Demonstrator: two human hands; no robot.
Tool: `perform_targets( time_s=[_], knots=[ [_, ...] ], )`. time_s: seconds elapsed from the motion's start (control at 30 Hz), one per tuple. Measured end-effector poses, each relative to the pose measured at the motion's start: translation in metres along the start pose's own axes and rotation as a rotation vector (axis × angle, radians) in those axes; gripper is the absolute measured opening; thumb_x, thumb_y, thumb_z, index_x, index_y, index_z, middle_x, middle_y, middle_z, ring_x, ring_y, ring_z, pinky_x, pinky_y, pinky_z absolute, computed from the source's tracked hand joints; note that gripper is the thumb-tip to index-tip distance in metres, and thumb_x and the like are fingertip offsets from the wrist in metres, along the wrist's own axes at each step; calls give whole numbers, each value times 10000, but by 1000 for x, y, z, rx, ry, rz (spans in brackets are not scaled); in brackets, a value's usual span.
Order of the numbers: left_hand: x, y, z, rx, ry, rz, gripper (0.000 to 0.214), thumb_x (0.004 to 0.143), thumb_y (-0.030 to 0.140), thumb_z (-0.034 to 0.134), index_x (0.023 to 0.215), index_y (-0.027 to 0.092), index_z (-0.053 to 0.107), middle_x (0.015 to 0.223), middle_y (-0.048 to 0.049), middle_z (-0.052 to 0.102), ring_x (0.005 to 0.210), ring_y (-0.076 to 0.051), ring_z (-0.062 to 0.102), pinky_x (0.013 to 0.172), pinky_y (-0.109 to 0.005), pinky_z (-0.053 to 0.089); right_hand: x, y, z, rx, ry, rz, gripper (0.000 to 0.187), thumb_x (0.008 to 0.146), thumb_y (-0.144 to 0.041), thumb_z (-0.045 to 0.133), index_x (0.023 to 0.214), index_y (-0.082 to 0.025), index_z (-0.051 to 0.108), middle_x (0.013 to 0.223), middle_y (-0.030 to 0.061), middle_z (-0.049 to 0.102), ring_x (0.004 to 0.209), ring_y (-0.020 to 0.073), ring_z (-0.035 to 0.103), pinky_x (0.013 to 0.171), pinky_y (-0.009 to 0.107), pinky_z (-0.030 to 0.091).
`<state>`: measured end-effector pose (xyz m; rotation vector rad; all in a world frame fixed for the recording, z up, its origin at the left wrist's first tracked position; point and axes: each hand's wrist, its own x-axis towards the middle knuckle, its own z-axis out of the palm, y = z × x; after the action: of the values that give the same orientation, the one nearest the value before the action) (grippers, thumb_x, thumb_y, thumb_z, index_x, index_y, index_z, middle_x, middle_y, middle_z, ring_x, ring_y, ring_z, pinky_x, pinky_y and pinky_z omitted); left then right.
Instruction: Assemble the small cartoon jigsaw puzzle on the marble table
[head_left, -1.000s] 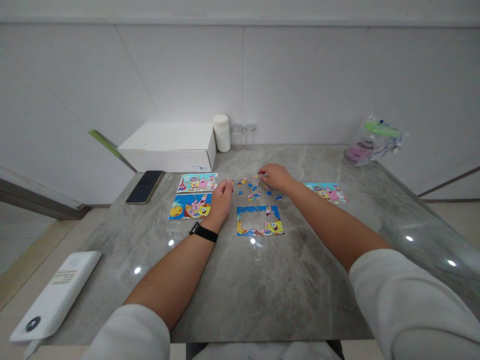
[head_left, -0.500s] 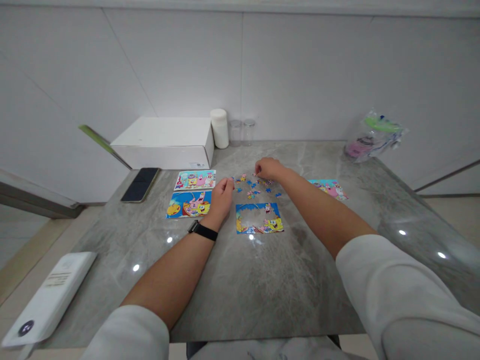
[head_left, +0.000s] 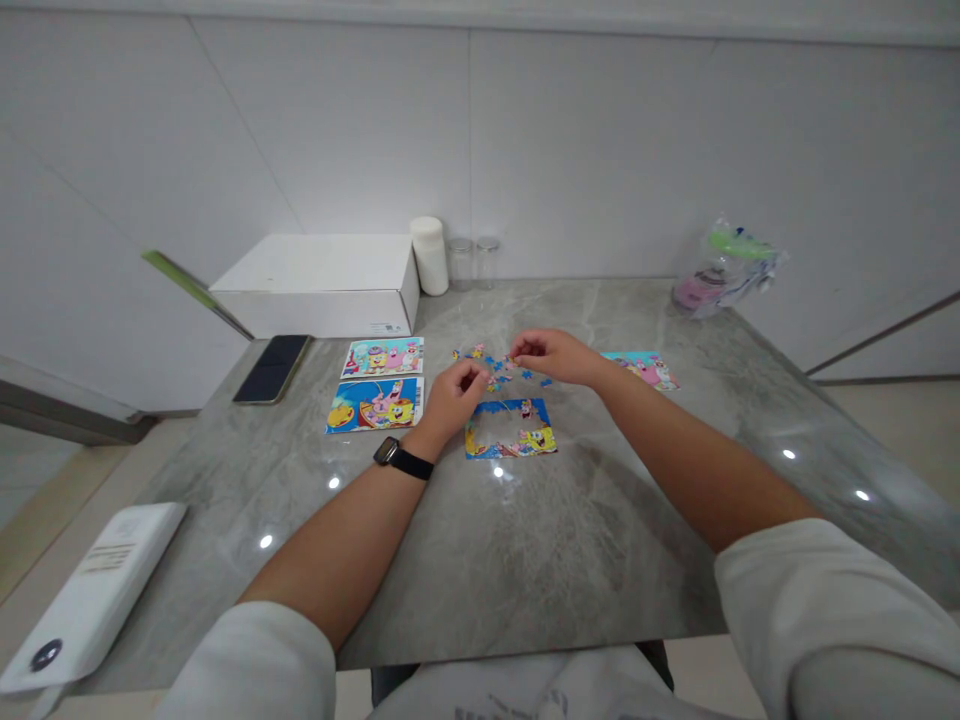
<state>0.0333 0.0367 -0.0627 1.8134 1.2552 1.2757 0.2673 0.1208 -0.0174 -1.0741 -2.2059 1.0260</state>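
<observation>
My right hand (head_left: pixel 553 356) is over the right side of the loose jigsaw pieces (head_left: pixel 495 365), its thumb and fingers closed in a pinch. A small jigsaw piece seems to be at those fingertips. My left hand (head_left: pixel 454 395) hovers at the near left of the pile, fingers curled together; whatever they hold, if anything, is too small to make out. Just in front of the pile lies a partly built jigsaw puzzle (head_left: pixel 536 440), a colourful cartoon border around an open grey middle. Its upper left corner is beside my left hand.
Two cartoon picture cards (head_left: pixel 382 357) lie on the left, and another picture card (head_left: pixel 651 370) sits partly behind my right forearm. Around them are a phone (head_left: pixel 273 369), white box (head_left: pixel 315 285), white bottle (head_left: pixel 430 256), two clear jars (head_left: pixel 487 262), bagged container (head_left: pixel 724 270) and white device (head_left: pixel 94 590).
My left hand has moved right, toward the pieces and the puzzle border. My right hand has drawn slightly nearer and turned, with its pinch now showing. The whole view has shifted a little.
</observation>
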Motion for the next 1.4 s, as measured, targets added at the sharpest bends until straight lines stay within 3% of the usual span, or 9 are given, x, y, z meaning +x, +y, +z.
perform_targets(
  time_s=[0.17,0.33,0.8,1.13,1.4],
  knots=[
    [-7,8,8,128,-140,144,179,979,336,626,853,215,666,815,-26,674,762,-186,586,742,-317,448,-51,6,11,155,38,50,280,826,-475,712,926,-218,761,820,18,722,761,182,641,719,310,520],
    [-11,11,12,232,-256,216,163,990,351,627,922,230,713,893,-53,719,836,-210,628,830,-349,474,-76,26,23,198,142,73,272,823,-469,717,941,-224,735,850,11,727,741,179,646,722,318,523],
    [-12,9,10,295,-361,254,165,1002,342,598,986,240,728,937,-59,735,889,-220,652,862,-351,478,-77,43,25,183,179,145,287,815,-481,707,904,-214,760,819,11,745,723,174,632,726,315,502],
    [-14,20,14,267,-324,229,205,936,441,728,983,242,743,908,-52,745,865,-227,664,853,-366,484,-85,13,45,251,196,86,238,860,-447,700,929,-228,761,858,26,757,779,193,665,761,331,532],
    [-16,15,16,260,-319,229,207,987,382,654,936,201,740,877,-32,749,837,-178,665,836,-315,493,-86,9,47,234,178,18,230,887,-395,671,966,-207,778,864,32,775,794,189,681,754,317,538]
  ],
)
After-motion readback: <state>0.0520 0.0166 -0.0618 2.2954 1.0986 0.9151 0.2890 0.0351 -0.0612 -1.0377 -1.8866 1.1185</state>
